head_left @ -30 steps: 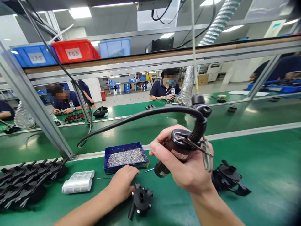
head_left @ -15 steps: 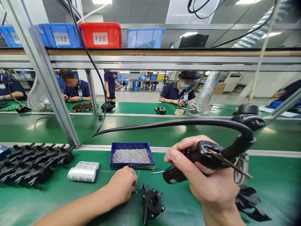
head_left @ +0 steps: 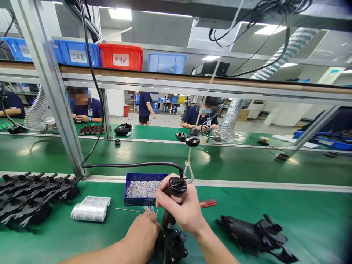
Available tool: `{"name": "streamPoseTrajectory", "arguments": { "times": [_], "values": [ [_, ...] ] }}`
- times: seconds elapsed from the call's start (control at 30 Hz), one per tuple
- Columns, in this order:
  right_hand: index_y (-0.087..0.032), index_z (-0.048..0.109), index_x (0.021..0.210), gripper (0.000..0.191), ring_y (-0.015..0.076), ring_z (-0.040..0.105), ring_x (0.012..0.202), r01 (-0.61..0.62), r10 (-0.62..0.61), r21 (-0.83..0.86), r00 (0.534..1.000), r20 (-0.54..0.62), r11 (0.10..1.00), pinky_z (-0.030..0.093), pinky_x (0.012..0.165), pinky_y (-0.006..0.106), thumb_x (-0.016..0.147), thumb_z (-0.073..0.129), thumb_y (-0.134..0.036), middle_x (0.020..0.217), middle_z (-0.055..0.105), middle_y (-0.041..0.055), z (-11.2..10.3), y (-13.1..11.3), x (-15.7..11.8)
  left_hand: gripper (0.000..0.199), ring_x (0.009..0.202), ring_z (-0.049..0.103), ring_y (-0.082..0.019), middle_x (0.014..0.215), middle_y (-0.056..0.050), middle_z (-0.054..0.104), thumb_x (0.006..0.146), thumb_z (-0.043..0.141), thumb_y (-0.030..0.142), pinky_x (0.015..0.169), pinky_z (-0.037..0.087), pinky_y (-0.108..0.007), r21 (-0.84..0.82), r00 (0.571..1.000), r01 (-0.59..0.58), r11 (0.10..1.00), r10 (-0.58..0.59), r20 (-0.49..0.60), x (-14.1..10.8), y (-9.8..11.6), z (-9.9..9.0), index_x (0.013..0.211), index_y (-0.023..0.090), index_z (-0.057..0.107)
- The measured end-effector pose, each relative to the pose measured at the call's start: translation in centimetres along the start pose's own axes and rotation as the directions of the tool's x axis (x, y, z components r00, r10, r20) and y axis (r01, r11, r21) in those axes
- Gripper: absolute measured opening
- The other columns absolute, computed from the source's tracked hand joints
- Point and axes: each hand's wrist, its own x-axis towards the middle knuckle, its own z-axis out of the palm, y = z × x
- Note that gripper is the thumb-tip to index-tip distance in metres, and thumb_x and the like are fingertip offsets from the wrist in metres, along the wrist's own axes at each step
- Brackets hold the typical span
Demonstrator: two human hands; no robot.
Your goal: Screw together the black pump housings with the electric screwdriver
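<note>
Hands (head_left: 144, 231) (head_left: 188, 212) at driver (head_left: 177, 186); red bin (head_left: 122, 51) labelled "不良品"

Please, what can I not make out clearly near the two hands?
In the head view:
Tip of the driver: hidden by its body and the black part.
Lower end of the black part: cut off by the bottom edge.
Fingers of the left hand: mostly hidden by its back.
Right front corner of the tray: hidden by the right hand.

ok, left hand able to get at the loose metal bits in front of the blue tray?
Likely yes: the left hand is right beside the metal bits, with nothing visible between. The screwdriver in the right hand stands to their right. Unclear whether the left one already holds something.
</note>
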Motion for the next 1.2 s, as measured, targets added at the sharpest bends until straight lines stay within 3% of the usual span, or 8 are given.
{"name": "streamPoseTrajectory", "arguments": {
  "times": [0.07,0.17,0.33,0.6,0.7,0.9,1.03,1.2],
  "values": [
    [-0.022,0.067,0.092,0.024,0.0196,0.070,0.060,0.005,-0.004,0.004,0.999,-0.045,1.000,0.058,0.059,0.031,0.093,0.087,-0.035,0.071,0.070,0.0005,-0.4,-0.5,-0.3,0.046,0.089,0.044,-0.032,0.073,0.002,0.027,0.072,0.079,0.030,0.107,0.035,-0.053,0.184,0.999,-0.014,0.983,0.020,-0.027,-0.3,0.4,0.2,0.065,0.029,0.033],
    [-0.024,0.066,0.096,0.022,0.0197,0.070,0.063,0.047,-0.040,0.054,0.991,-0.130,0.997,0.057,0.061,0.031,0.099,0.084,-0.037,0.073,0.071,-0.0004,-1.2,-1.6,-1.1,0.030,0.081,0.043,-0.026,0.078,-0.002,0.047,0.072,0.076,0.032,0.090,0.041,-0.044,0.211,0.979,0.205,0.956,-0.198,-0.052,-0.2,1.0,0.1,0.071,0.028,0.046],
    [-0.024,0.066,0.099,0.021,0.0200,0.071,0.061,0.046,-0.037,0.133,0.997,-0.070,0.990,0.058,0.060,0.031,0.099,0.083,-0.035,0.072,0.069,-0.0009,-1.6,-2.1,-1.6,0.028,0.051,0.047,-0.017,0.059,0.000,0.051,0.071,0.069,0.046,0.052,0.039,-0.031,0.010,0.807,0.578,0.816,-0.573,0.141,1.1,0.6,0.2,0.063,0.025,0.052],
    [-0.022,0.067,0.100,0.021,0.0192,0.071,0.063,0.026,-0.029,0.145,0.999,0.022,0.989,0.056,0.060,0.030,0.099,0.084,-0.034,0.073,0.071,0.0011,-1.5,-1.1,-1.2,0.021,0.041,0.054,-0.014,0.055,-0.002,0.054,0.056,0.071,0.036,0.031,0.040,-0.022,-0.187,0.673,0.728,0.660,-0.637,0.376,2.5,0.3,-0.6,0.056,0.020,0.058],
    [-0.023,0.067,0.099,0.022,0.0183,0.070,0.064,0.012,-0.014,0.131,1.000,0.010,0.991,0.056,0.061,0.029,0.099,0.085,-0.035,0.075,0.071,0.0005,-1.5,-1.1,-1.4,0.029,0.044,0.061,-0.016,0.058,-0.003,0.059,0.056,0.083,0.038,0.034,0.051,-0.023,-0.200,0.675,0.722,0.663,-0.609,0.418,2.3,1.2,-1.9,0.061,0.017,0.064],
    [-0.023,0.067,0.100,0.022,0.0177,0.069,0.062,0.042,-0.043,0.131,0.999,0.005,0.990,0.055,0.059,0.029,0.099,0.085,-0.035,0.076,0.071,0.0005,-1.4,-0.9,-1.5,0.074,0.052,0.067,-0.013,0.067,-0.008,0.073,0.038,0.107,0.071,0.049,0.064,-0.021,-0.221,0.776,0.617,0.756,-0.537,0.331,1.3,1.8,-1.2,0.073,0.013,0.076],
    [-0.023,0.068,0.102,0.018,0.0175,0.068,0.062,0.072,-0.072,0.127,0.997,0.001,0.989,0.056,0.060,0.029,0.100,0.084,-0.031,0.075,0.071,0.0007,-1.7,-0.6,-1.4,0.076,0.045,0.063,-0.014,0.055,-0.006,0.067,0.021,0.108,0.068,0.044,0.065,-0.026,-0.245,0.733,0.677,0.694,-0.606,0.308,1.4,1.3,0.2,0.059,0.014,0.071],
    [-0.023,0.068,0.100,0.017,0.0184,0.069,0.062,0.103,-0.100,0.111,0.994,-0.038,0.988,0.057,0.060,0.031,0.100,0.084,-0.031,0.074,0.072,0.0011,-1.7,-0.6,-1.3,0.070,0.045,0.063,-0.015,0.055,-0.006,0.067,0.030,0.109,0.061,0.042,0.064,-0.027,-0.259,0.749,0.659,0.706,-0.585,0.310,1.4,1.9,-0.1,0.063,0.015,0.069]
  ]
}}
